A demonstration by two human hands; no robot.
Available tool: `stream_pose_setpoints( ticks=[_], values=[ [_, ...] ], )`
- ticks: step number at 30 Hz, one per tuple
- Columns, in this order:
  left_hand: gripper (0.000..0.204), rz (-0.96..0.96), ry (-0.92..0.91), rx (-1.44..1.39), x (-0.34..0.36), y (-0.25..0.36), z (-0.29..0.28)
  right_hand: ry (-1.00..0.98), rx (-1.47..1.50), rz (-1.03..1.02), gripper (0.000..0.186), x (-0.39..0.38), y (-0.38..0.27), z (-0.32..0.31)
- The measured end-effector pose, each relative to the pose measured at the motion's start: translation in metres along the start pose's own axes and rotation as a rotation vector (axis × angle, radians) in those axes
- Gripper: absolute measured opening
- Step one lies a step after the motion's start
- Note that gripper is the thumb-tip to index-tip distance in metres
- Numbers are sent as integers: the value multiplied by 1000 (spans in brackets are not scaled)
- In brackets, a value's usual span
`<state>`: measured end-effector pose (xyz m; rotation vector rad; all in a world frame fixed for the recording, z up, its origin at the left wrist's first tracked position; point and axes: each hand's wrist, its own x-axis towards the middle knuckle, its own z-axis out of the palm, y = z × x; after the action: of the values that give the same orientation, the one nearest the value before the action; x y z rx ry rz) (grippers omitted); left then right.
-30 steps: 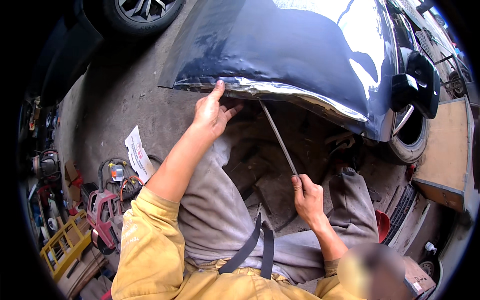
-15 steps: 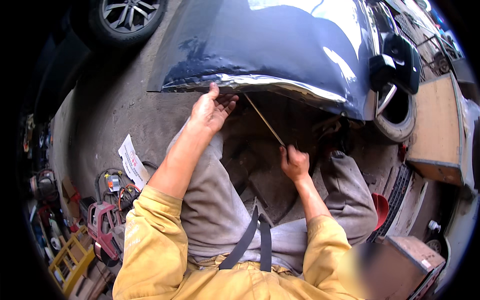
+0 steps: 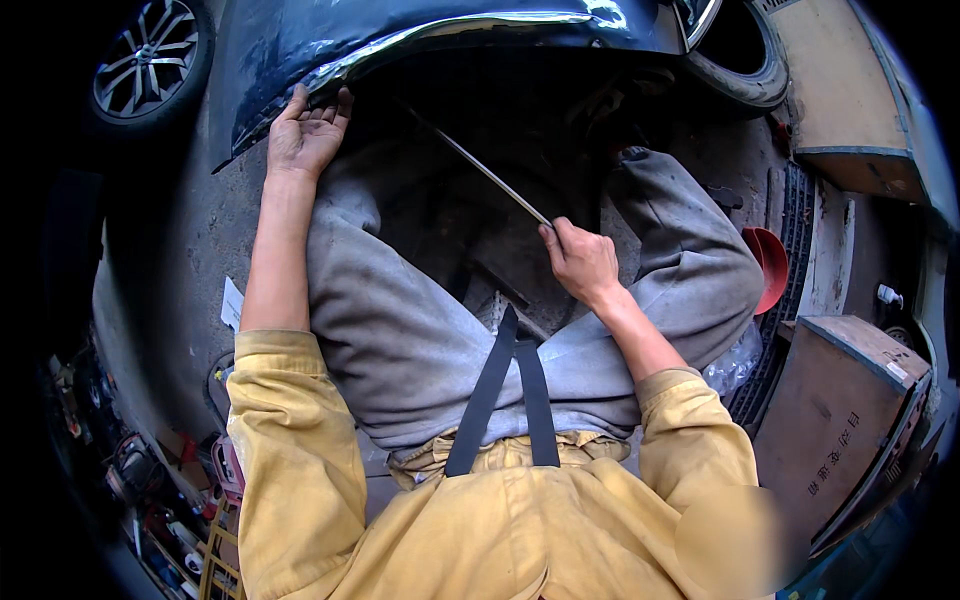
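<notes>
A dark blue car panel (image 3: 480, 25) has a creased, dented lower edge catching the light. My left hand (image 3: 305, 130) is raised to that lip near its left end, thumb and fingertips curled against it. In my right hand (image 3: 585, 260) is a long, thin metal rod (image 3: 475, 163), gripped at its lower end; it slants up and left beneath the panel, where its far end is lost in shadow.
My legs (image 3: 685, 235) are bent below the panel. At right are a tyre (image 3: 740, 85), wooden boxes (image 3: 840, 85), a red bowl-like object (image 3: 770, 275) and dark slatted strips. An alloy wheel (image 3: 145, 60) is at upper left; cluttered tools (image 3: 150, 480) lie at lower left.
The view has tipped, so the panel sits higher in the picture. My left hand is further left along the lip, and the rod now slants more toward the left.
</notes>
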<state>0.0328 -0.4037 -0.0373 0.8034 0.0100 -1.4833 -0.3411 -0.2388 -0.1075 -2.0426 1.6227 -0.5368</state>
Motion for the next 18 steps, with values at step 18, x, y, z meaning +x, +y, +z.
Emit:
stream_pose_setpoints(
  ticks=[18],
  values=[
    [33, 52, 199, -36, 10, -23, 24, -565, -121, 698, 24, -21, 106, 122]
  ],
)
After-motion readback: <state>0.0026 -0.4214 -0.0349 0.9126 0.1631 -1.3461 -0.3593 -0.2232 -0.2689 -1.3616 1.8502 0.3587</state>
